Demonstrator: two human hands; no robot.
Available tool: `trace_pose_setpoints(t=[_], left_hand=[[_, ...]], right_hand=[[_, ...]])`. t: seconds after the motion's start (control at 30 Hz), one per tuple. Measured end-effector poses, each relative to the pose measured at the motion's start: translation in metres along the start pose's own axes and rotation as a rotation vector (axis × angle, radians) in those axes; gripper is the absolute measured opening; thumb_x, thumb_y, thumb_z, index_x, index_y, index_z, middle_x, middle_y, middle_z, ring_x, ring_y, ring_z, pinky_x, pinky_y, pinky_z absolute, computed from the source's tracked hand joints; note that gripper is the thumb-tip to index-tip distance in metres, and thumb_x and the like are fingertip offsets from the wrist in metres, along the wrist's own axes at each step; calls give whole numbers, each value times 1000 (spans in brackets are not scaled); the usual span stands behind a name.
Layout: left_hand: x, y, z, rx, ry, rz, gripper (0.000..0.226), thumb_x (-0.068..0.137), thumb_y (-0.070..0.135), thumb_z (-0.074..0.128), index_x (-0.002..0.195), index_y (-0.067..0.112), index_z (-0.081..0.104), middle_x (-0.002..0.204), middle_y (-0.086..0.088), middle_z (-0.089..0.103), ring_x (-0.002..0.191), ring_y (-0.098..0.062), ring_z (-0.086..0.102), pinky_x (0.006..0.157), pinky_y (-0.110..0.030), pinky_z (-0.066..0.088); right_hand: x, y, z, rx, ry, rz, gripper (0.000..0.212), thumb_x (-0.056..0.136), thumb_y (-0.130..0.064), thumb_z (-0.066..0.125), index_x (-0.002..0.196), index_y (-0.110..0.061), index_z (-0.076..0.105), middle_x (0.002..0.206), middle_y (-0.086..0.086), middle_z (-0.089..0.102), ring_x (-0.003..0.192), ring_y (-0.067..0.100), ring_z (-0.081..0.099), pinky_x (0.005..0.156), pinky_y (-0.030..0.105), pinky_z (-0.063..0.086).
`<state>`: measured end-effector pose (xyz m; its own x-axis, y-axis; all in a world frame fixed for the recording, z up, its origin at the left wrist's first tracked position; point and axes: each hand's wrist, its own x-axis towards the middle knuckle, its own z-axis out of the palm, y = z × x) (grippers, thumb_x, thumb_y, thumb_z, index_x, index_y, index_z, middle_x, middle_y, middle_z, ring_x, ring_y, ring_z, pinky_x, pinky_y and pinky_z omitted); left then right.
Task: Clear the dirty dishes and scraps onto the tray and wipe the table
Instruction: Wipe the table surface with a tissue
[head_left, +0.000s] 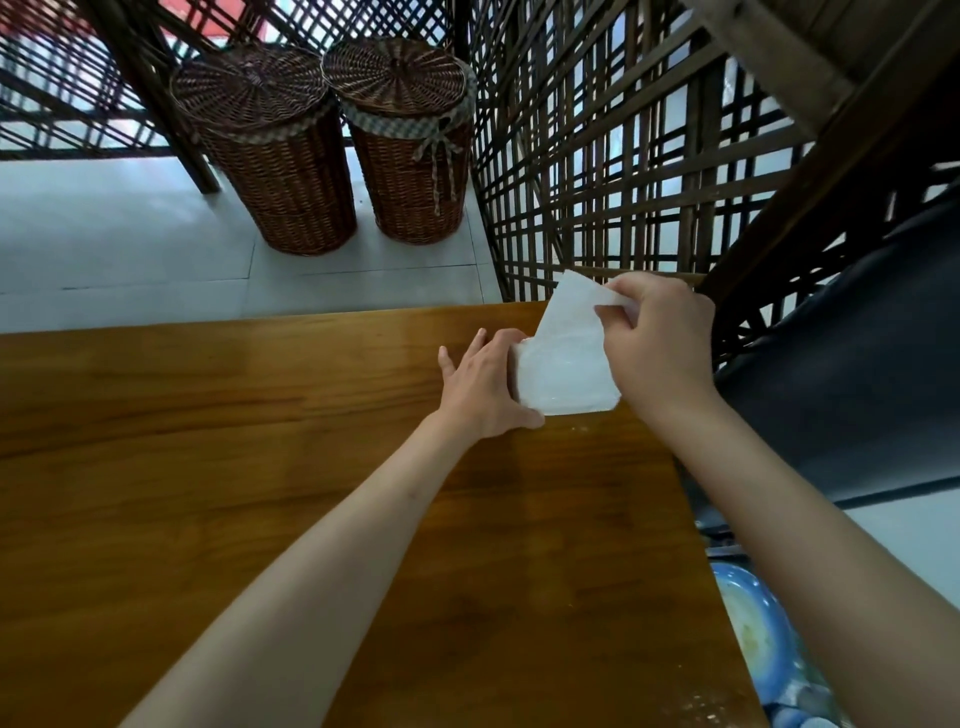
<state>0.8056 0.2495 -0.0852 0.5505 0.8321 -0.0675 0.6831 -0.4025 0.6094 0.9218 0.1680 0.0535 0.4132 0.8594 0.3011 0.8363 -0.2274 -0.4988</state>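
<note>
Both hands (485, 387) (657, 345) grasp white wipe (563, 374) | fingers partly hidden | blue dish (753, 623) cut off

The blue-rimmed dish (753, 623) at five o'clock is half hidden behind the right forearm and the wooden worktop (260, 467)'s edge. The white folded tissue (566, 374) hides the left fingers' tips.

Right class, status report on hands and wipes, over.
Left hand steadies the wipe pack on table. Right hand pinches a sheet. Nothing obstructing.
</note>
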Motion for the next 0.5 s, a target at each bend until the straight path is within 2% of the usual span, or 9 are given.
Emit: trace_pose_setpoints(t=[0.1, 0.23, 0.3, 0.4, 0.5], left_hand=[[-2, 2, 0, 2, -2, -7, 94, 59, 44, 81, 136, 27, 30, 144, 3, 39, 143, -24, 13, 106, -58, -13], [-3, 4, -3, 49, -28, -20, 102, 60, 46, 80, 142, 20, 27, 150, -1, 31, 144, -26, 10, 106, -61, -10], [-9, 3, -7, 32, -21, -45, 111, 57, 47, 82, 145, 20, 19, 152, -3, 29, 144, -28, 7, 106, -60, -11], [-28, -2, -17, 31, -4, -79, 125, 56, 48, 84, 149, 28, 3, 156, -1, 18, 144, -27, 0, 106, -57, -13], [-62, -10, -31, 62, 7, -102, 126, 58, 49, 83, 149, 31, -3, 157, 1, 15, 145, -25, 0, 106, -53, -14]], right_hand=[[-4, -8, -18, 3, 17, -41, 13, 89, -5, 57, 85, -5, 69, 74, 6, 66, 59, 4, 44, 66, -8, 23], [-14, -23, -34, -2, 60, -104, 11, 88, -9, 60, 83, -3, 68, 72, 4, 65, 64, 10, 47, 64, 3, 28], [-21, -29, -38, -3, 46, -120, 10, 88, -9, 60, 84, -4, 68, 72, 2, 64, 63, 9, 47, 61, 8, 28], [-33, -36, -41, -11, 13, -129, 12, 89, -9, 58, 83, -8, 69, 69, -4, 59, 60, 5, 44, 65, 1, 28], [-50, -46, -46, 6, 5, -116, 12, 89, -8, 58, 85, -9, 70, 72, -2, 61, 64, 6, 46, 69, -6, 25]])
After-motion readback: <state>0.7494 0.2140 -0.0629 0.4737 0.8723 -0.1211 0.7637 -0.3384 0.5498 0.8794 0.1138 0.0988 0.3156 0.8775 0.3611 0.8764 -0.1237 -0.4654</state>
